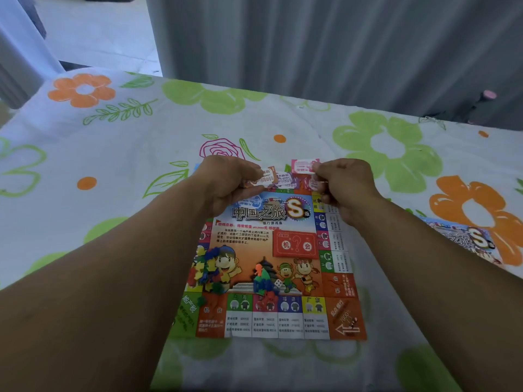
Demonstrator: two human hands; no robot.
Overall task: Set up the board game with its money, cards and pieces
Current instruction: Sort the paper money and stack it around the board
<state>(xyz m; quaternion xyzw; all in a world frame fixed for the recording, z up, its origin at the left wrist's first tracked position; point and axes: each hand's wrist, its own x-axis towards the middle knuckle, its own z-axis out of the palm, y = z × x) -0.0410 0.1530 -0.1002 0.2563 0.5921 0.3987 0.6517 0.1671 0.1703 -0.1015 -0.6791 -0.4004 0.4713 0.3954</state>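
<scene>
A white tablecloth (pixel 283 117) printed with green and orange flowers, leafy sprigs and a pink rose outline spreads wide. Behind its far edge hangs a grey pleated curtain (pixel 325 46). Beyond its far-left corner lies pale floor (pixel 107 32). Near its far-right edge, against the curtain, shows a small pink round thing (pixel 489 94).

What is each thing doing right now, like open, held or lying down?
Game board: unfolded, flat on tablecloth.
Orange note: pinched by left hand.
Pink note: pinched by right hand.
Purple note: lying at board's far edge.
Plastic pieces: piled on board.

A home room: flowered cloth (pixel 198 120) over the table, grey curtains (pixel 339 46) behind.
</scene>
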